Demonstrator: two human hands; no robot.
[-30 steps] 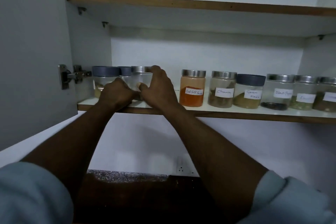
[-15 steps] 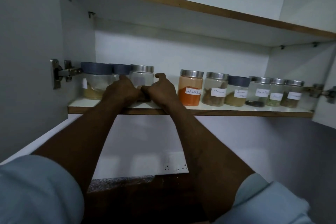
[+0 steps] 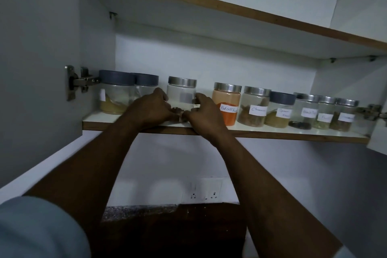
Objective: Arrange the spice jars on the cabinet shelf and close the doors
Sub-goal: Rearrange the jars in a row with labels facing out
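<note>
A clear jar with a silver lid (image 3: 181,91) stands on the lower cabinet shelf (image 3: 272,132). My left hand (image 3: 150,109) curls around its lower left side and my right hand (image 3: 204,112) around its lower right, hiding its base. Two blue-lidded jars (image 3: 115,92) stand to its left, a small gap away. To its right runs a row of labelled jars: red chilli powder (image 3: 227,98), cinnamon (image 3: 254,107), a blue-lidded garam masala jar (image 3: 279,109) and three more silver-lidded jars (image 3: 326,111).
The left cabinet door (image 3: 37,69) hangs open on its hinge (image 3: 77,82), and the edge of the open right door (image 3: 378,138) shows at the far right. An upper shelf (image 3: 230,9) sits above. Below are a wall socket (image 3: 206,191) and a dark counter (image 3: 167,228).
The silver-lidded jar has shifted right, away from the blue-lidded jars, with both hands on it. My view has tilted up and to the right.
</note>
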